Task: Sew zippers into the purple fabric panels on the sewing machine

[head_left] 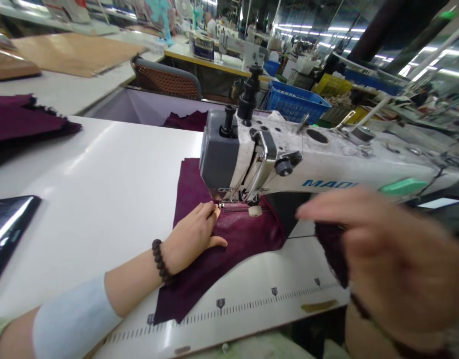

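A dark maroon piece of fabric (218, 259) lies on the white table under the head of a white and grey sewing machine (289, 159). My left hand (194, 237) rests on the fabric with its fingers flat, fingertips close to the presser foot (229, 202). A bead bracelet is on that wrist. My right hand (393, 259) hovers in front of the machine, large and blurred by motion, fingers stretched out. A dark bit of fabric (332, 249) shows behind it; whether the hand holds it is unclear.
A ruler scale (247, 306) runs along the table's front edge. A dark phone or tablet (7, 229) lies at the left. More maroon fabric (23, 119) is piled at the far left and behind the machine. A blue basket (294, 99) and other workstations stand behind.
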Demonstrator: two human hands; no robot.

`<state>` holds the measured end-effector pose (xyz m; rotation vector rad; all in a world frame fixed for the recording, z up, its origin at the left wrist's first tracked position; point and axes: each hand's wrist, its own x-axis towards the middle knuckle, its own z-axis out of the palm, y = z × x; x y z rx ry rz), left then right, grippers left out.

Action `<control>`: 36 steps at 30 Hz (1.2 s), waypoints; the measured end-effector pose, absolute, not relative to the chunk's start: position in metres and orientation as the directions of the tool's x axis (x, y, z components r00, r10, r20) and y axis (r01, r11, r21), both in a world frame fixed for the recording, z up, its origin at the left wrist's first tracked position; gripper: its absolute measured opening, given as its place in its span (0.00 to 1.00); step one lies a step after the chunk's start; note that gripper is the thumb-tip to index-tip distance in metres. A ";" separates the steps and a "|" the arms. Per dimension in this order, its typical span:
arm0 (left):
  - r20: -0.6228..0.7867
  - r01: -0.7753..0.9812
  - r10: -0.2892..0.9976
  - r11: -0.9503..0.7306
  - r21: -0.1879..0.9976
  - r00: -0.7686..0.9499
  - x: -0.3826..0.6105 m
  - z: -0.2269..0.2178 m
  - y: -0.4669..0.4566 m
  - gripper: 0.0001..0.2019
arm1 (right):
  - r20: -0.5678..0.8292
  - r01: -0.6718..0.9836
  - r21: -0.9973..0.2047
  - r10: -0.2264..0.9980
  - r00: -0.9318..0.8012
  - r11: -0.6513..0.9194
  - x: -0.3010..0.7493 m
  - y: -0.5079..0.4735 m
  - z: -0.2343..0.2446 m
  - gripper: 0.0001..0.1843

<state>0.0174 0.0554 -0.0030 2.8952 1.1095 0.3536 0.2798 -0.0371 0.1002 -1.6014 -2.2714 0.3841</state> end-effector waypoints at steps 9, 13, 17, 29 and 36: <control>0.210 0.661 0.669 -0.741 0.120 0.713 0.018 -0.002 0.057 0.32 | 0.116 0.879 -0.272 0.920 -0.373 0.391 0.197 0.022 0.008 0.24; 0.215 0.658 0.664 -0.745 0.106 0.717 0.019 -0.001 0.058 0.32 | 0.113 0.870 -0.294 0.918 -0.380 0.397 0.201 0.022 0.001 0.24; 0.203 0.658 0.660 -0.748 0.083 0.724 0.020 0.000 0.058 0.34 | 0.117 0.862 -0.318 0.919 -0.377 0.394 0.203 0.020 0.002 0.24; 0.153 0.674 0.681 -0.732 0.100 0.716 0.023 0.002 0.058 0.35 | 0.117 0.847 -0.312 0.903 -0.414 0.429 0.206 0.025 0.003 0.24; 0.149 0.677 0.690 -0.724 0.129 0.709 0.022 0.002 0.059 0.34 | 0.127 0.851 -0.319 0.908 -0.399 0.419 0.204 0.024 0.000 0.24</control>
